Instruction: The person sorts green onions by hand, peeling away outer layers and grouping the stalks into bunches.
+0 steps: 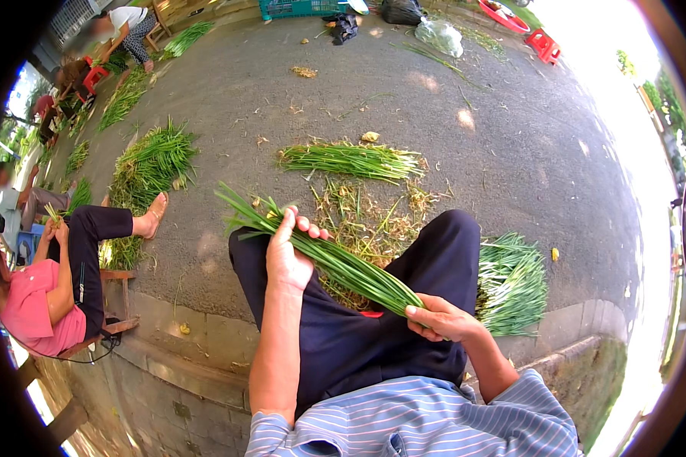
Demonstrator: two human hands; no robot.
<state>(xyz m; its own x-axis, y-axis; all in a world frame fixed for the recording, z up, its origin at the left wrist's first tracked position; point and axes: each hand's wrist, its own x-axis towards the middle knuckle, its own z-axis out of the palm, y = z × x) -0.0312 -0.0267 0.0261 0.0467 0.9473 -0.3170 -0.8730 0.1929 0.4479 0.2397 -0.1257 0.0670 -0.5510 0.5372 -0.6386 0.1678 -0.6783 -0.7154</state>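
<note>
A bundle of long green leafy stalks, likely Chinese chives, lies slantwise above my lap. My left hand holds it near its loose upper-left tips, palm up with the fingers curled partly round it. At the lower-right end my right hand pinches the stalks between thumb and fingers. On the ground ahead rests a loose pile of chives. Withered leaf scraps are strewn between that pile and my knees. Beside my right knee sits a neater stack of chives, its pale ends towards my leg.
At left a person in a pink shirt sits on a wooden chair, near a large chive heap. Other people work farther back. A teal crate, a clear plastic bag and a red stool stand beyond. A kerb runs beneath me.
</note>
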